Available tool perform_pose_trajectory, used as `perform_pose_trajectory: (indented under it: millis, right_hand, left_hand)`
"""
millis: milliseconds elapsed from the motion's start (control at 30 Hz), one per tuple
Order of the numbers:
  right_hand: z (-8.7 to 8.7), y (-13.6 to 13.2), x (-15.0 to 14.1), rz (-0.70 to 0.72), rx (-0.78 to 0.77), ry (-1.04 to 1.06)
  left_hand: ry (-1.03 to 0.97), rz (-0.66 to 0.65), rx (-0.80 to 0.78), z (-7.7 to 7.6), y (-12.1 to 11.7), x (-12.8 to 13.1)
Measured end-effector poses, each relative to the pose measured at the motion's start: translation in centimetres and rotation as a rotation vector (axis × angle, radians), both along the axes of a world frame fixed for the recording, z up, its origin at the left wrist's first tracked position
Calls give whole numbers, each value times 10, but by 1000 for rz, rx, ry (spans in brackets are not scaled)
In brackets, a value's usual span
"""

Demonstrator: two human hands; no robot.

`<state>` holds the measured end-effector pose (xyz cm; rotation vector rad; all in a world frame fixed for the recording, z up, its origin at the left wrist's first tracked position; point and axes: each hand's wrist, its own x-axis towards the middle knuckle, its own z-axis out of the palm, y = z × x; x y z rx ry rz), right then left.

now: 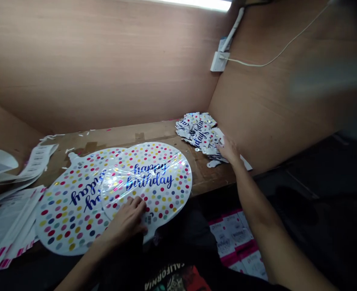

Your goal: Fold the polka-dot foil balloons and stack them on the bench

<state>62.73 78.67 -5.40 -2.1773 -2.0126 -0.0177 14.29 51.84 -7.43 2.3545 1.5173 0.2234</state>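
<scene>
Two flat foil balloons overlap on the table, white with coloured dots. The upper balloon [166,198] reads "happy birthday" in blue; the lower one [63,218] is partly covered by it. My left hand [133,216] is at the upper balloon's near edge, fingers curled over the foil and thumb by the rim. At the right, my right hand [229,150] reaches to a heap of folded foil balloons [196,129] in the same print. Its fingers are closed at the near right edge of the heap, on a folded balloon; the fingertips are partly hidden.
Printed paper sheets [9,222] and curled label strips [39,161] lie at the left. The brown table [154,131] meets wooden walls behind and at right. A white socket [218,61] with a cable hangs in the corner. Pink-and-white packages [236,238] sit below the table edge.
</scene>
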Motion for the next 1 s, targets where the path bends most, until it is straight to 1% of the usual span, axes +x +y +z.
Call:
perform_pose_trajectory:
  millis: [33,67,133,167,200,233,267,300,333,367,433,467,500,533,567,600,633,667,700,767,800,833,867,900,933,1000]
  right_hand:
    - [-11,-2,-4,45,-16,-42]
    - [-23,-6,-9,87,-31,-40]
    - [-41,-15,-20,130,-88,-49]
    - [-45,-19,-25,125,-106,-49]
    - [-46,-22,-30,113,-98,-43]
    - [-43,-27,-37,112,-61,-29]
    - [-38,-34,-48,140,-2,-1]
    - [-32,-44,-62,208,61,47]
    - [-25,-58,-80,319,113,110]
    - [-20,-76,-101,492,114,186]
    - [-13,-120,-146,887,-18,321]
    - [-12,-142,-168,1032,-80,313]
    - [-12,-160,-186,1102,-103,295]
    - [-13,-173,-200,1124,-119,278]
    - [-14,-179,-210,1108,-133,265]
    - [-14,-178,-216,1071,-151,270]
    - [-11,-169,-219,1033,-182,292]
    - [-7,-155,-220,1010,-227,320]
    - [-1,-135,-222,1003,-278,345]
    - [16,-89,-229,983,-359,329]
    - [24,-64,-236,944,-380,285]
    - [32,-41,-245,871,-379,221]
    - [38,-21,-256,778,-376,167]
    - [42,-3,-267,714,-374,139]
    - [44,12,-279,657,-379,122]
    - [43,32,-295,592,-402,114]
  left_hand:
    - [10,-7,7,-4,1,0]
    - [-1,-16,11,-8,2,1]
    - [-66,-43,1,-16,6,2]
    - [-104,-48,-14,-19,7,3]
    - [-135,-40,-34,-22,9,2]
    - [-154,-23,-61,-23,10,2]
    - [-161,-7,-90,-23,12,2]
    - [-159,8,-117,-23,14,2]
    - [-152,25,-140,-21,17,2]
    - [-146,40,-161,-18,20,2]
    - [-150,74,-202,-9,29,2]
    - [-159,102,-222,-4,35,2]
    - [-168,129,-245,2,41,2]
    - [-176,148,-269,8,47,1]
    - [-176,160,-287,15,52,1]
    - [-167,171,-292,22,58,0]
    - [-149,183,-273,29,62,0]
    - [-127,208,-208,36,66,0]
    - [-107,255,-90,43,70,0]
    - [-88,385,255,56,76,2]
    - [-92,442,428,60,79,3]
    - [-99,475,565,62,83,5]
    - [-98,485,643,61,89,6]
    - [-81,480,658,58,96,6]
    - [-48,472,622,53,103,5]
    - [52,477,452,35,119,0]
